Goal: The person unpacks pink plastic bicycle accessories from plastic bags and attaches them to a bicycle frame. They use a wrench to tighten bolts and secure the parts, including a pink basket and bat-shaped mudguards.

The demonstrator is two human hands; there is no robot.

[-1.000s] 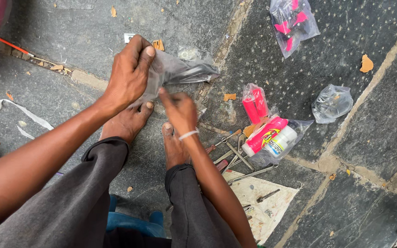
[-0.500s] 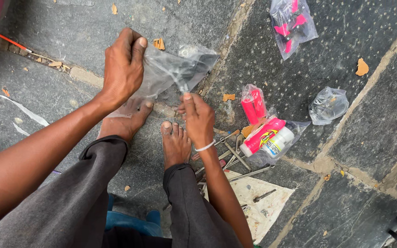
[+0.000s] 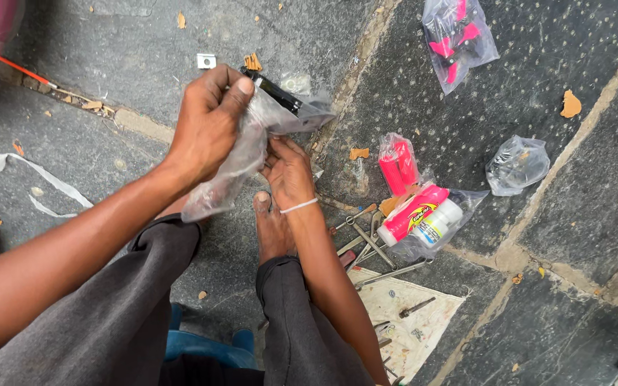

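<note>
My left hand point(image 3: 209, 125) grips a crumpled clear plastic bag point(image 3: 241, 161) above the stone floor. A long black part point(image 3: 275, 91) lies in the bag's upper end. My right hand point(image 3: 287, 168) pinches the same bag from below, a white band on its wrist. Both hands hang over my bare feet point(image 3: 272, 225) and grey trouser legs.
To the right lie a pink tube in a bag point(image 3: 415, 213), a pink packet point(image 3: 398, 163), a clear bag point(image 3: 516, 164), a bag with pink propellers point(image 3: 458, 36), and metal tools point(image 3: 366, 239) beside a paper sheet with screws point(image 3: 409, 314). A blue stool point(image 3: 202, 343) shows under me.
My right hand rose from near the feet up to the bag. The bag, spread wide half a second ago, is now bunched between both hands with the black part showing.
</note>
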